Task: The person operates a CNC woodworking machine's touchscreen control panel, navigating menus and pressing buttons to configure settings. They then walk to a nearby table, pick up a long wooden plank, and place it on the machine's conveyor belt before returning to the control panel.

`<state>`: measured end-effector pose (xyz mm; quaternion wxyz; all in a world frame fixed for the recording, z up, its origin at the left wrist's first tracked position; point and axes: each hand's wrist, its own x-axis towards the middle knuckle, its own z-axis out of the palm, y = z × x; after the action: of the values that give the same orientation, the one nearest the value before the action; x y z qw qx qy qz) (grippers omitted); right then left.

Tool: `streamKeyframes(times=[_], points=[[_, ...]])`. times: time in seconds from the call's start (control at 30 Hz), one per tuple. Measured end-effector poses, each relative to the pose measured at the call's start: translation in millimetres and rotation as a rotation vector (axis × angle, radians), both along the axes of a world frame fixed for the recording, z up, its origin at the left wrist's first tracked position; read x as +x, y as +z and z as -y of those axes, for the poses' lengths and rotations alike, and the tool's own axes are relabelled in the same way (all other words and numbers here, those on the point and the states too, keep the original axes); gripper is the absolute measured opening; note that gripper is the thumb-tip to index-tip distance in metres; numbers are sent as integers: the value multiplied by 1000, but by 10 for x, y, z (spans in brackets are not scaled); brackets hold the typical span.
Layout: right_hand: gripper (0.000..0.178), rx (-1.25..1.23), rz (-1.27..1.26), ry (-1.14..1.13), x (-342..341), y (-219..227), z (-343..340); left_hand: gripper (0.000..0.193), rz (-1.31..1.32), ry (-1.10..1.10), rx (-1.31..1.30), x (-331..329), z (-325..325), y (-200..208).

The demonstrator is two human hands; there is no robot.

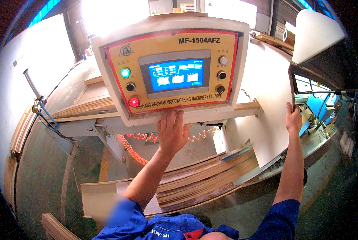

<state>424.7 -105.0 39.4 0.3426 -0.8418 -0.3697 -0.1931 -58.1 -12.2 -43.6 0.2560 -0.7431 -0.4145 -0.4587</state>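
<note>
Behind the control panel (171,68), left hand (172,130) fingers vanish.

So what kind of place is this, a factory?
Probably a woodworking shop. A machine's control panel with a blue screen and buttons hangs in front, wooden boards are stacked below, and the right hand holds a white panel.

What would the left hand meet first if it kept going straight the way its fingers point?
The left hand already touches the control panel's lower rim; going straight up, it likely meets the panel face below the screen.
</note>
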Motion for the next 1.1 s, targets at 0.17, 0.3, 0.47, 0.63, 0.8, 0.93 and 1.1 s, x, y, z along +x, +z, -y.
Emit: streamKeyframes(times=[0.17,0.3,0.47,0.63,0.8,0.93,1.1], points=[[68,12,32,-15,50,-47,-9,56,-19,-29,-3,-9,46,109],[68,10,10,4,39,-27,-5,57,-9,-70,34,-1,16,296],[68,13,15,-9,73,-73,-22,63,15,-124,-121,48,-37,678],[68,-18,-24,10,3,0,5,64,52,-114,-213,121,-19,1114],[69,-28,-12,-15,55,-19,5,67,43,-100,-188,170,-83,1266],[72,-34,-45,5,-12,13,-21,66,34,-34,-227,170,-128,1302],[67,65,97,-49,207,-186,-75,67,4,-28,-280,169,-105,1353]])
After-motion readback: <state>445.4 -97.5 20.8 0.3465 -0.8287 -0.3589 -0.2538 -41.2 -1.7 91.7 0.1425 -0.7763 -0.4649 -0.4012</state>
